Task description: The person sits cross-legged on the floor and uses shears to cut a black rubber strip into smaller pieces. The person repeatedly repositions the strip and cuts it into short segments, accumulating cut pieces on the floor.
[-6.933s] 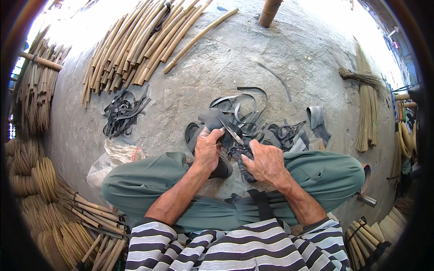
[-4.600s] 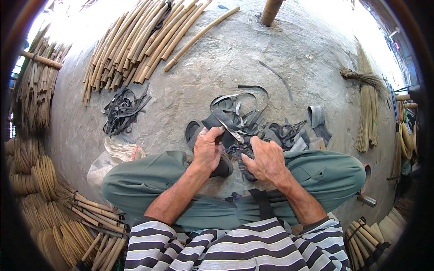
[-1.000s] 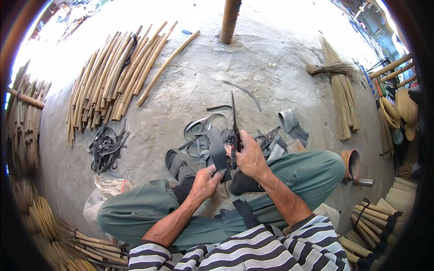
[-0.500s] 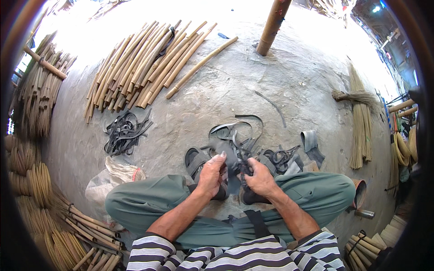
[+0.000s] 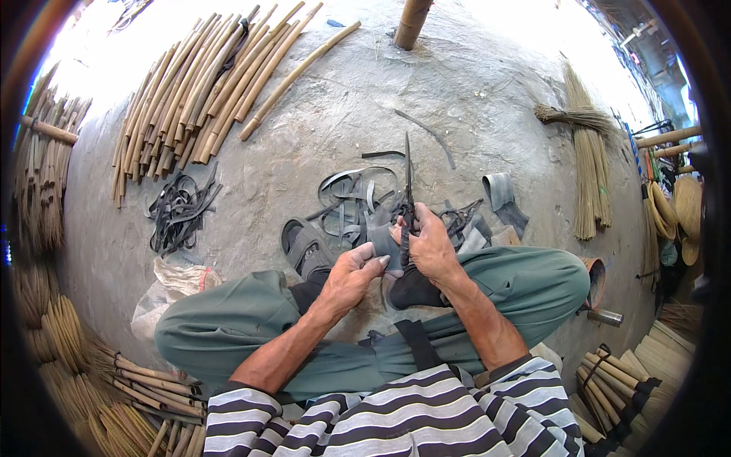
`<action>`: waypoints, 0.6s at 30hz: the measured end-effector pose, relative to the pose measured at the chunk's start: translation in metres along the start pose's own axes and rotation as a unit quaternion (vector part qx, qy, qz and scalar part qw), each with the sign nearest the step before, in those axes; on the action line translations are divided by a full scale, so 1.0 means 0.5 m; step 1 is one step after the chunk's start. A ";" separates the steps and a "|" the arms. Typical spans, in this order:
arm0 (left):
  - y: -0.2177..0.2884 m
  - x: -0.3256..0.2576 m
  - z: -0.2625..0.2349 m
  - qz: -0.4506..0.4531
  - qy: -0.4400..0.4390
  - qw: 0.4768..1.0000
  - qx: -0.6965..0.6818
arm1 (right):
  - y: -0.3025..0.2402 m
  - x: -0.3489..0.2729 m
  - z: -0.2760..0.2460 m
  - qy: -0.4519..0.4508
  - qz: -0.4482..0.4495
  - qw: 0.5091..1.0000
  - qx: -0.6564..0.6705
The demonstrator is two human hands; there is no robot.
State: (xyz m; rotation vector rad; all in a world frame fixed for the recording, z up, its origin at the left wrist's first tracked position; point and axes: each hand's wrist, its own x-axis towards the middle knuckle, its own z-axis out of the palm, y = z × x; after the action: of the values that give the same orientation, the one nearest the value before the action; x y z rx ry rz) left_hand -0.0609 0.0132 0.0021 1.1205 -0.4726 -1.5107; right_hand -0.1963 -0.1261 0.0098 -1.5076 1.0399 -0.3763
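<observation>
My left hand (image 5: 352,279) is closed on a grey rubber strip (image 5: 385,245), pinched between thumb and fingers. My right hand (image 5: 431,242) is wrapped round a dark pointed cutting tool (image 5: 408,171). Its narrow blade points up and away from me, and its handle looks wrapped in dark strips; whether it is a knife or closed scissors I cannot tell. The rubber strip lies just left of the tool's handle. Beyond my hands is a loose heap of cut rubber strips (image 5: 352,199). A wider rubber piece (image 5: 504,199) lies to the right.
A tangle of black strips (image 5: 181,209) and a row of bamboo poles (image 5: 202,87) lie at the left. A sandal (image 5: 306,247) is by my left foot. Tied straw-like bundles (image 5: 588,164) lie at the right, and a bamboo post (image 5: 412,24) stands at the back. A pale sack (image 5: 177,283) sits beside my left knee.
The pointed blade now stands clearly upward in my right hand; before, it was not distinct. My left hand has moved lower, with the rubber strip still held. The whole view has shifted slightly.
</observation>
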 end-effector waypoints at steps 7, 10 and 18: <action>0.062 0.023 -0.075 0.066 0.077 0.979 -0.178 | -0.013 -0.014 0.005 -0.006 -0.055 0.992 -0.116; 0.083 0.026 -0.113 0.085 0.155 0.961 -0.214 | -0.028 -0.031 0.018 -0.051 -0.065 0.983 -0.166; 0.109 0.027 -0.137 0.166 0.216 0.947 -0.172 | -0.057 -0.049 0.035 -0.137 -0.091 0.938 -0.305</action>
State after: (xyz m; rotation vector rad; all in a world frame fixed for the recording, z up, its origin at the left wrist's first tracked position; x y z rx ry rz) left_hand 0.0270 0.0044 0.0087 0.9963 -0.0802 -0.9688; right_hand -0.1858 -0.0994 0.0397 -2.1508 0.8297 0.0488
